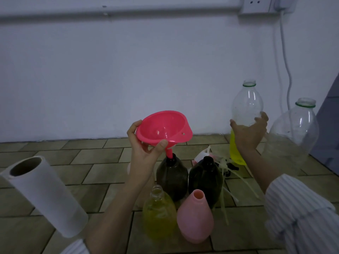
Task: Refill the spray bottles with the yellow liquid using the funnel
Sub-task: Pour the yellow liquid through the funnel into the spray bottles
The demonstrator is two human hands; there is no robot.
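Left hand (145,143) pinches the funnel (164,128), steadying its spout in a dark bottle (172,177); right hand (247,133) wraps the jug (246,114) (yellow liquid low), ready to pour.

A plain domestic or utility room is suggested. A tiled surface (95,162) in brownish brick-pattern tiles is met by a bare white painted wall (128,70). A wall socket (256,5) with a cable (286,57) hanging down is seen at top right, and surface-mounted conduit (110,12) is run along the wall.
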